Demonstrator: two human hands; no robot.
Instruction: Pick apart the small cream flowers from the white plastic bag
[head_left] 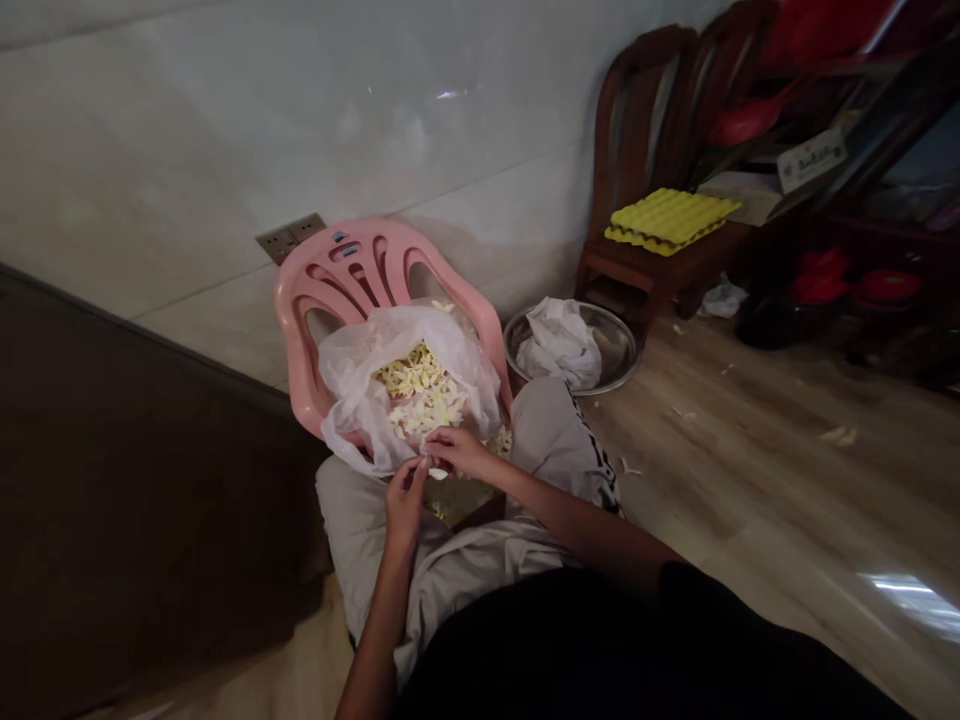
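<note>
My left hand (406, 495) and my right hand (456, 452) meet fingertip to fingertip above my lap, both closed in a pinch. Between them is a small white flower piece (438, 473), too small to make out well. Just beyond my fingers, an open white plastic bag (356, 375) lies on the seat of a pink plastic chair (289, 300). Inside it, yellowish flower pieces (420, 372) lie toward the back and whiter petals (427, 410) nearer me. A few more pale pieces show in the dim space below my hands.
A metal basin (630, 365) holding a crumpled white bag (562, 340) stands right of the chair. Farther right, yellow egg trays (671, 218) rest on a wooden chair (611, 150). A dark panel (150, 500) fills the left. Pale scraps dot the wooden floor (750, 480).
</note>
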